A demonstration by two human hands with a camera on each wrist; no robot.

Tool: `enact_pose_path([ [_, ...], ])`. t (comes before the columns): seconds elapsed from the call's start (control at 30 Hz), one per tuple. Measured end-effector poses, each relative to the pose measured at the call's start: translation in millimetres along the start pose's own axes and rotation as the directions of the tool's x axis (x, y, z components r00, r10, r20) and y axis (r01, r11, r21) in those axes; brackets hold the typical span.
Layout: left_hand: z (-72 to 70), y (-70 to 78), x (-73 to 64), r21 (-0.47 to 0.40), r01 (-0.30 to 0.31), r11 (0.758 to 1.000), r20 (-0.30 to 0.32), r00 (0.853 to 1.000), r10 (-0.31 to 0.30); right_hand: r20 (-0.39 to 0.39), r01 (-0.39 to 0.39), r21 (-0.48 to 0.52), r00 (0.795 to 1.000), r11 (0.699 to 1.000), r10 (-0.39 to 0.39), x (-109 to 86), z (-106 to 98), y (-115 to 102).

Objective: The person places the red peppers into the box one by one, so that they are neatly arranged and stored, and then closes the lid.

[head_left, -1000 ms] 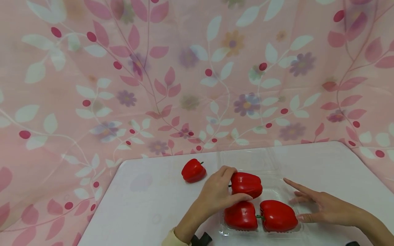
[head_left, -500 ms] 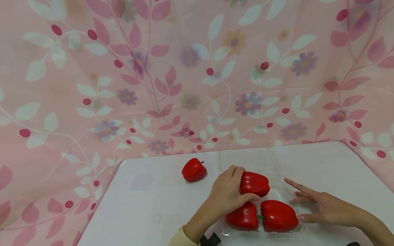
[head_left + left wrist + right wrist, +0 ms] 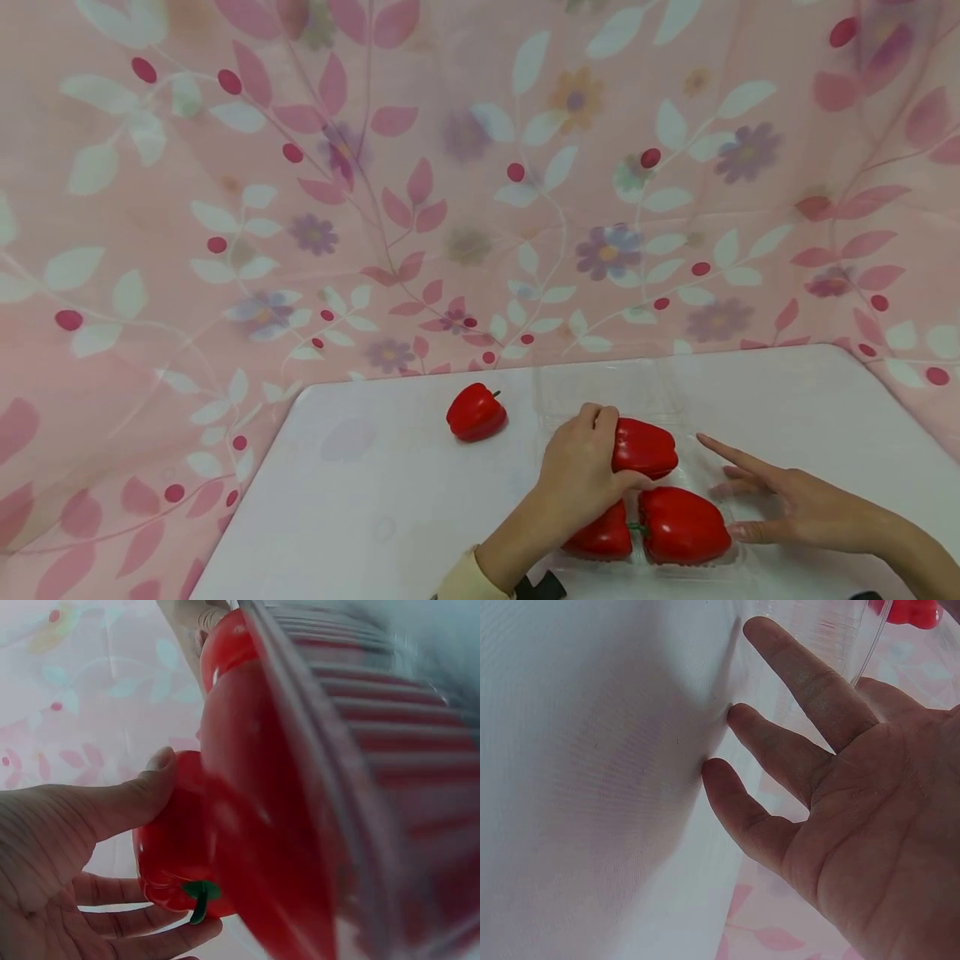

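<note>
My left hand [image 3: 581, 462] grips a red bell pepper [image 3: 645, 448] over the clear plastic container [image 3: 678, 573]. In the left wrist view, the thumb lies on one side of the held pepper [image 3: 169, 847] and the fingers on the other, with its green stem facing the palm. Two more red bell peppers sit in the container's front part: the right one [image 3: 684, 527] shows fully, while the left one [image 3: 602, 540] is partly hidden by my left hand. My right hand [image 3: 806, 504] is spread at the container's right side, fingers extended, thumb tip right at the front right pepper.
Another red bell pepper [image 3: 476, 412] lies on the white table [image 3: 360, 500], left of the container. The container's clear lid [image 3: 600, 385] is folded back toward the table's rear edge. A pink floral cloth [image 3: 480, 208] hangs behind the table.
My left hand has moved to the right with the bell pepper, across the container's rear part, and now covers more of the front left pepper. The right hand has stayed nearly still.
</note>
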State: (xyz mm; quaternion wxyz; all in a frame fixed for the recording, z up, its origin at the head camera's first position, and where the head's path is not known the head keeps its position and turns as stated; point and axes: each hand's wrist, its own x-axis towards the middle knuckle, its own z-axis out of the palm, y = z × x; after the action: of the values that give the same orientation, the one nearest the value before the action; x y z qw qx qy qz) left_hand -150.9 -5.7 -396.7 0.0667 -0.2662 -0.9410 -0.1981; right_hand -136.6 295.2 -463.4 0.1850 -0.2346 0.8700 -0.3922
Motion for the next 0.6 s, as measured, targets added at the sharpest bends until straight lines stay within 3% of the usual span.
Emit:
enact_pose_path([
  [0.2,7.7,6.4,3.8,-0.025,0.046,0.999,0.043,0.998,-0.045,-0.003,-0.012,0.007,1.000,1.000,0.012,-0.9,-0.1,0.5],
  [0.6,19.1,9.0,7.6,-0.005,0.052,0.999,0.080,0.995,-0.051,-0.003,0.008,-0.010,1.000,1.000,-0.008,-0.9,0.2,1.1],
])
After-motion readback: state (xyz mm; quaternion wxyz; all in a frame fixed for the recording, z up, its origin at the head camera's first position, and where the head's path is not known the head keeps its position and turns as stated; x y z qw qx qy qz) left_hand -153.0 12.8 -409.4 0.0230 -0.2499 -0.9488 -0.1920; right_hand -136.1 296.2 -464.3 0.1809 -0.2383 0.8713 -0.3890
